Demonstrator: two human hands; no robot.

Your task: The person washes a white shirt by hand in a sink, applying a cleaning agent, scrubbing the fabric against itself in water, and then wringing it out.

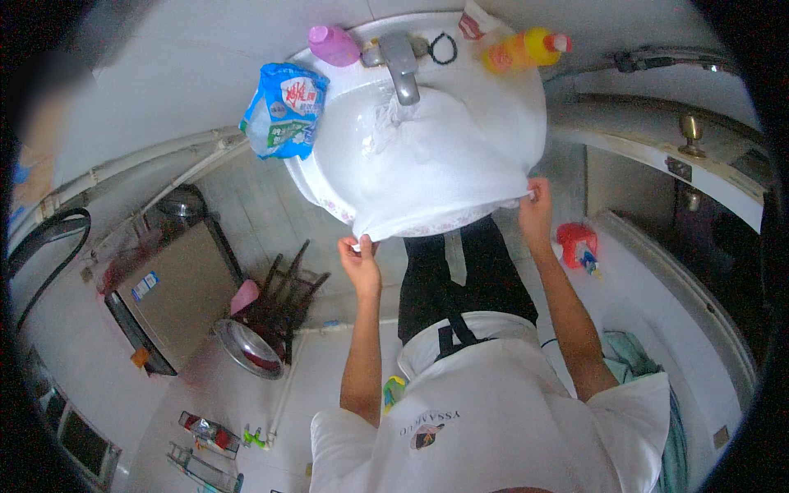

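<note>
A white cloth [448,164] is spread over a white washbasin [316,177], under the metal tap [401,70], where water runs onto it. My left hand [359,256] pinches the cloth's near left corner at the basin's front rim. My right hand [535,205] pinches the near right corner. Both arms reach forward from the lower edge, and the cloth is stretched between the two hands.
A blue detergent bag [284,109] rests on the basin's left rim. A pink bottle [333,44], a black hair tie [442,48] and a yellow bottle [528,48] sit behind the tap. Below are a dark stool [283,300], a metal bowl [246,349], a grey box [177,292] and a red bottle [577,245].
</note>
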